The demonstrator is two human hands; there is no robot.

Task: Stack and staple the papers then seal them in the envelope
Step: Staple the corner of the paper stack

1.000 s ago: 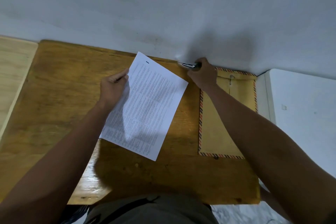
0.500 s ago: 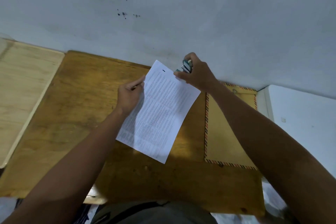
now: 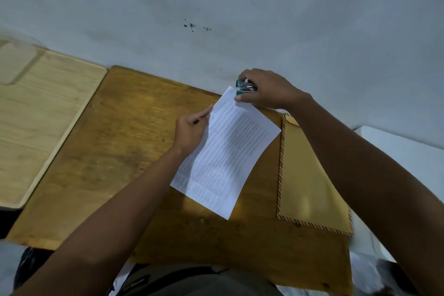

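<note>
Gripping one stapler [image 3: 245, 86], right hand [image 3: 266, 90] meets papers [image 3: 225, 151].

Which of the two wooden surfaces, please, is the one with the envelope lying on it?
The darker, orange-brown board, directly under the hands; the envelope lies at its right side. The paler wooden tray sits to its left.

Stapler [image 3: 245, 86] — largely hidden inside the right hand [image 3: 266, 90]; envelope [image 3: 310, 182] flap end covered by the forearm; printed text on papers [image 3: 230, 149] illegible.
</note>
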